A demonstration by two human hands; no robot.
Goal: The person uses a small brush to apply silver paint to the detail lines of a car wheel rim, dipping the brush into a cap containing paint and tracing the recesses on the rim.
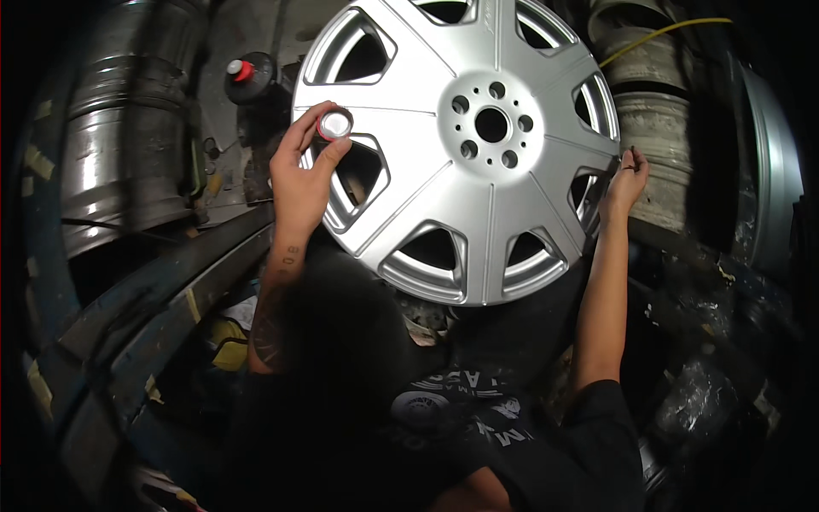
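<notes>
Wheel rim point(490, 175): is sitting between both hands
Left hand point(303, 192): is pinching a round red-edged piece point(335, 124) over the rim's left side
Right hand point(624, 189): is reaching the right edge; cannot tell its grip
Edge room: stacked wheels point(653, 128) are crowding rightward
Metal: smooth silver, grooved spokes radiating from a five-holed hub
</notes>
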